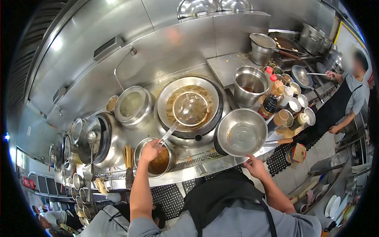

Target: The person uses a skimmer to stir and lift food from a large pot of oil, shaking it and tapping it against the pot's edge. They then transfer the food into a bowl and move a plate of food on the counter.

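1. Left hand (152, 150): closed round the far end of the ladle (190, 108) handle, arm stretched forward. Gripped at the tip, presumably to stay clear of the heat.
2. Ladle: long handle slanted up and away from the hand. Wide round bowl lowered into the wok (162, 98), sat in the brown liquid near its middle.
3. Right hand (254, 165): fingertips laid on the near rim of the steel pan (241, 132). Pinched or merely rested, could not tell; probably placed there to steady it.
4. Steel pan: stood just right of the wok, rims nearly touching, wooden handle turned away to the right. Almost empty, a little residue inside. Set close, seemingly for easy reach of the ladle.
5. Small sauce pot (160, 161): directly under the left hand, brown liquid within.
6. Bamboo brush (128, 156): upright, just left of the sauce pot.
7. Stock pot (132, 103): left of the wok, uncovered, pale liquid inside.
8. Deep steel pot (250, 82): behind the pan, beside the counter (225, 65).
9. Sauce bottles (272, 100) and condiment bowls (297, 104): clustered right of the pan, likely for quick reach.
10. Co-worker (347, 98): far right, in an apron, at a separate burner, well apart.
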A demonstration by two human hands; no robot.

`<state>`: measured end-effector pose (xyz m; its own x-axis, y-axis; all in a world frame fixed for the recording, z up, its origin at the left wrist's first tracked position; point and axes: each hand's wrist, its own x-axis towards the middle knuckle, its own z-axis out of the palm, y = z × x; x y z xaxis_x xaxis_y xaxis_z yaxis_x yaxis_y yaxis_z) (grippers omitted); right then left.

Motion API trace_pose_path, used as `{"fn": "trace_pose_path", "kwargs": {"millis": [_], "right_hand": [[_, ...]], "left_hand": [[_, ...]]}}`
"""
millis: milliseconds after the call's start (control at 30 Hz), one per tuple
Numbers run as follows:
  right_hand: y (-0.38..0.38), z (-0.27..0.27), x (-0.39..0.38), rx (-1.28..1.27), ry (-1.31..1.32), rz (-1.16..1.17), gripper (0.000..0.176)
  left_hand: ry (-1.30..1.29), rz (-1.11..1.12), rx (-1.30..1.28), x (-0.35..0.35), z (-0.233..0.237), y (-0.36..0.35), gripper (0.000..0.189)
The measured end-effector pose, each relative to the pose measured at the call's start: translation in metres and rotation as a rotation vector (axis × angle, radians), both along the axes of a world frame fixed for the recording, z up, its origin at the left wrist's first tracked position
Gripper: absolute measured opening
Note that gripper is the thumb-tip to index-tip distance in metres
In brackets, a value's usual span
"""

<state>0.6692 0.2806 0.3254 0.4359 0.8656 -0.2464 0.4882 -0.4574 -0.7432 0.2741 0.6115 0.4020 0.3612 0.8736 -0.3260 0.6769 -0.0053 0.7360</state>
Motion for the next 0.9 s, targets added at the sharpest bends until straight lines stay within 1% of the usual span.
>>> {"fn": "trace_pose_path", "kwargs": {"millis": [33, 100, 133, 233, 267, 333, 433, 533, 633, 700, 767, 900], "right_hand": [[0.000, -0.002, 0.002, -0.007, 0.005, -0.001, 0.045], [-0.001, -0.005, 0.001, -0.008, 0.013, 0.006, 0.045], [0.001, -0.005, 0.003, 0.005, 0.007, 0.012, 0.045], [0.008, -0.001, 0.001, 0.035, 0.037, 0.023, 0.045], [0.010, 0.002, 0.000, 0.043, 0.051, 0.025, 0.045], [0.014, 0.005, -0.003, 0.032, -0.007, 0.064, 0.045], [0.018, 0.010, -0.003, 0.028, -0.038, 0.085, 0.045], [0.019, 0.009, -0.001, 0.015, -0.038, 0.094, 0.046], [0.020, 0.003, -0.003, 0.015, -0.036, 0.104, 0.046], [0.021, 0.003, -0.005, 0.023, -0.033, 0.109, 0.046], [0.023, 0.006, -0.005, 0.030, -0.030, 0.111, 0.046], [0.024, 0.007, -0.003, 0.039, -0.002, 0.111, 0.047]], "left_hand": [[-0.028, 0.056, -0.028, -0.009, 0.001, 0.005, 0.032], [0.057, 0.099, 0.149, -0.019, 0.018, 0.008, 0.032], [0.093, 0.120, 0.243, -0.017, 0.029, 0.011, 0.032], [0.277, 0.105, 0.638, -0.010, 0.055, 0.012, 0.034], [0.291, 0.125, 0.658, -0.008, 0.056, 0.013, 0.034], [0.322, 0.167, 0.699, -0.006, 0.054, 0.016, 0.036], [0.348, 0.215, 0.665, 0.001, 0.046, 0.017, 0.037], [0.297, 0.223, 0.630, 0.012, 0.034, 0.022, 0.036], [0.330, 0.174, 0.580, 0.039, 0.037, 0.027, 0.036], [0.396, 0.103, 0.530, 0.061, 0.049, 0.034, 0.036], [0.494, 0.007, 0.456, 0.087, 0.073, 0.043, 0.036], [0.646, -0.061, 0.403, 0.132, 0.119, 0.052, 0.033]]}}
